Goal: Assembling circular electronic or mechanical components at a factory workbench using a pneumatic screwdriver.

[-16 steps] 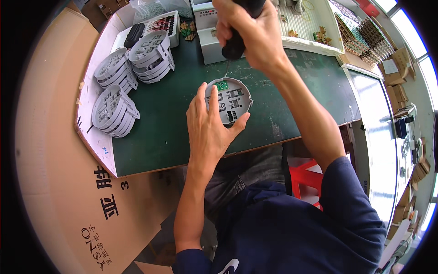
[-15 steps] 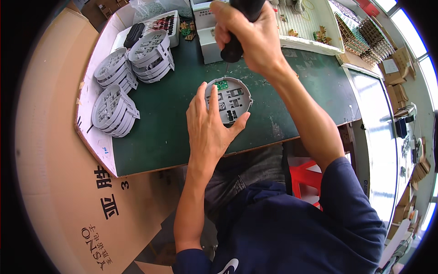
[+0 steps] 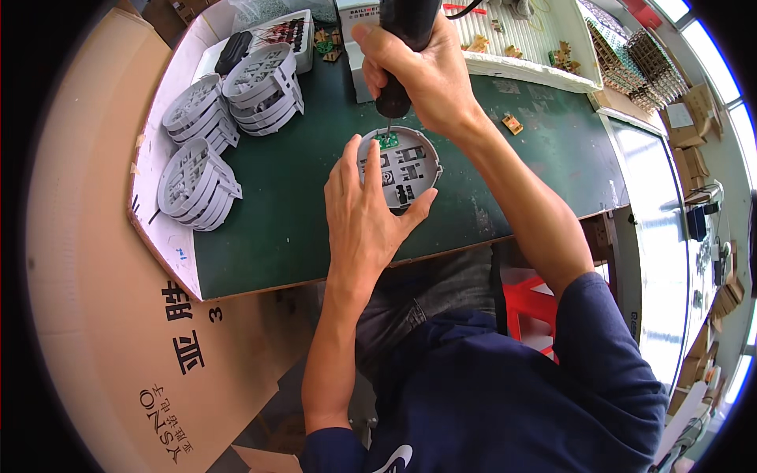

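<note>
On the green table lies a round grey plastic housing (image 3: pixel 426 154) with several cut-outs. My left hand (image 3: pixel 359 213) grips its sides, thumb at the lower right and fingers along the left. A small green circuit board (image 3: pixel 388 142) sits inside the housing at its far end. My right hand (image 3: pixel 441 83) is wrapped round a black electric screwdriver (image 3: pixel 393 100), held upright above the housing. The thin bit points down and meets the circuit board; the screw under it is too small to make out.
Stacked grey housings (image 3: pixel 197 185) stand at the left, beside a white tray of wired parts (image 3: pixel 298 39). A white machine (image 3: pixel 355 59) is at the back, and a white ribbed tray (image 3: pixel 544 71) at the back right. A small orange-yellow part (image 3: pixel 512 124) lies right of my forearm.
The screwdriver has come down slightly, bringing its bit onto the circuit board. My left hand keeps its hold on the housing. The view has shifted a little, and the orange-yellow part now shows fully.
</note>
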Action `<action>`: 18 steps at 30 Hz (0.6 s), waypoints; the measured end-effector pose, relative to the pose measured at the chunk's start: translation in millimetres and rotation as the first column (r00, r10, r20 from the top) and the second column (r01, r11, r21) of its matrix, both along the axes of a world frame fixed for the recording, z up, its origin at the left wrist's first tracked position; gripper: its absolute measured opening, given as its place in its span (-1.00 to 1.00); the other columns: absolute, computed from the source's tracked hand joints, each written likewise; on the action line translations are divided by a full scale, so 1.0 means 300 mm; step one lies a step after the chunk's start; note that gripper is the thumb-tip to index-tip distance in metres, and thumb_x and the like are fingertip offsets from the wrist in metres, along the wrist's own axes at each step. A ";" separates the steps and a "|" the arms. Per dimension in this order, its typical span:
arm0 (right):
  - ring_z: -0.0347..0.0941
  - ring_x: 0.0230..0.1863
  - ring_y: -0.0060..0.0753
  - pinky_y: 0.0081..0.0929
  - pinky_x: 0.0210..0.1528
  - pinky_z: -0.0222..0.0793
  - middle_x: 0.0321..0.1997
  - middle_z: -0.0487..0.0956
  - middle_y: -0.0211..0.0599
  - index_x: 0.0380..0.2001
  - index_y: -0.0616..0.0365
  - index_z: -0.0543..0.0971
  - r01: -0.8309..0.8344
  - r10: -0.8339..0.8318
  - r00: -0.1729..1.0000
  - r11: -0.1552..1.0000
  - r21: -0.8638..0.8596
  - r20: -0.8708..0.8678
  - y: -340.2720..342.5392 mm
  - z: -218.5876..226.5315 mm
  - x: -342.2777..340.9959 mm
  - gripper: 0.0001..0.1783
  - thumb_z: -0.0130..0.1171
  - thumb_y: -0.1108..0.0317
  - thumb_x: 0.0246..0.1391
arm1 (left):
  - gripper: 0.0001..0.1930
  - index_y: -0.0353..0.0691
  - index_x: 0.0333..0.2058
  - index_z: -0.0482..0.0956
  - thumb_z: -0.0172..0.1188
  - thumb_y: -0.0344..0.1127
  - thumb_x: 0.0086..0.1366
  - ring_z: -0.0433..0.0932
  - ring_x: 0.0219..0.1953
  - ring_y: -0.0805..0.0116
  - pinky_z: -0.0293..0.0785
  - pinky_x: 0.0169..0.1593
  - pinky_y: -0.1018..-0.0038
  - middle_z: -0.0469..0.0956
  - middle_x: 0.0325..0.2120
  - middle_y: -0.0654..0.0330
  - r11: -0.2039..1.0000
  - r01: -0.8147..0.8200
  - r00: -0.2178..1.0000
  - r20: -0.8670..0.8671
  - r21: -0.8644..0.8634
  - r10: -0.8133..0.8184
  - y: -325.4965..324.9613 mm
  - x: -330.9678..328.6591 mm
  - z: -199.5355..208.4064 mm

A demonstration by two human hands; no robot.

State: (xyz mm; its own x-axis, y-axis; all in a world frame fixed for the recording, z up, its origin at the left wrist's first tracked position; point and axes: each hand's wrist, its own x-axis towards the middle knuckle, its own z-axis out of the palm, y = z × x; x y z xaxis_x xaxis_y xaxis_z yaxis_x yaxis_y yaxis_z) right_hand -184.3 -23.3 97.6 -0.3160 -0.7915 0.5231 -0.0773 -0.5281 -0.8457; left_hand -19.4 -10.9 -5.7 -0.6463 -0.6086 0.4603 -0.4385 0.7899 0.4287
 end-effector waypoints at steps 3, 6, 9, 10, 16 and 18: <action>0.36 -0.64 -0.67 -0.60 -0.59 0.25 -0.58 0.48 -0.47 -0.18 0.16 0.47 -0.030 0.031 0.999 0.999 0.038 -0.023 0.006 -0.002 0.000 -0.76 0.31 0.28 0.28 | -0.06 -0.51 0.23 0.39 0.40 0.24 0.16 0.36 0.24 -0.15 0.31 0.28 0.03 0.30 0.27 -0.20 1.000 0.000 1.000 0.000 -0.006 0.000 0.001 0.000 -0.002; 0.36 -0.64 -0.67 -0.61 -0.59 0.24 -0.59 0.48 -0.47 -0.24 0.15 0.46 -0.047 0.050 0.999 0.993 0.109 -0.019 0.002 0.007 0.006 -0.73 0.34 0.25 0.26 | -0.06 -0.50 0.23 0.39 0.41 0.23 0.15 0.36 0.24 -0.15 0.31 0.28 0.03 0.30 0.26 -0.19 1.000 -0.002 1.000 0.003 -0.002 0.002 -0.001 -0.001 -0.005; 0.36 -0.64 -0.66 -0.61 -0.59 0.24 -0.60 0.47 -0.48 -0.24 0.15 0.46 -0.044 0.046 0.999 0.990 0.136 -0.010 0.007 0.008 0.007 -0.70 0.36 0.22 0.25 | -0.06 -0.49 0.23 0.39 0.42 0.22 0.15 0.36 0.24 -0.15 0.32 0.28 0.03 0.30 0.26 -0.19 1.000 0.000 1.000 0.003 0.002 0.000 0.000 -0.004 0.000; 0.37 -0.64 -0.66 -0.61 -0.59 0.24 -0.61 0.47 -0.48 -0.24 0.15 0.46 -0.031 0.033 0.999 0.992 0.125 -0.015 0.008 0.007 0.008 -0.69 0.37 0.21 0.24 | -0.06 -0.48 0.23 0.39 0.43 0.22 0.14 0.36 0.24 -0.15 0.32 0.28 0.03 0.31 0.26 -0.18 1.000 0.002 1.000 0.000 -0.004 -0.002 0.000 -0.004 0.000; 0.53 -0.41 -0.52 -0.52 -0.37 0.45 -0.37 0.60 -0.26 -0.05 0.24 0.49 -0.002 0.056 0.989 0.930 0.367 -0.137 0.048 0.090 0.020 -0.58 0.32 0.11 0.29 | -0.07 -0.47 0.21 0.40 0.44 0.22 0.13 0.37 0.21 -0.16 0.33 0.26 0.03 0.31 0.25 -0.18 1.000 -0.009 1.000 -0.027 -0.024 0.008 -0.007 0.003 -0.007; 0.55 -0.42 -0.56 -0.52 -0.34 0.47 -0.39 0.61 -0.31 0.08 0.25 0.48 0.001 0.037 0.987 0.972 0.234 -0.159 -0.002 -0.012 -0.005 -0.52 0.34 0.17 0.26 | -0.07 -0.47 0.21 0.40 0.44 0.22 0.13 0.37 0.21 -0.16 0.33 0.26 0.03 0.30 0.26 -0.18 1.000 0.000 1.000 -0.028 -0.025 0.000 -0.006 -0.003 -0.009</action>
State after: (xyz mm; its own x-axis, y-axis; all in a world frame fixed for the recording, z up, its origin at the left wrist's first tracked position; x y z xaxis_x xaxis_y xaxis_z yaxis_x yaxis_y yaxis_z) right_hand -185.9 -24.0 93.9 -0.2277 -0.9020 0.3668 -0.2149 -0.3209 -0.9224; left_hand -20.2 -12.5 -8.5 -0.6329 -0.5965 0.4935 -0.4265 0.8006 0.4208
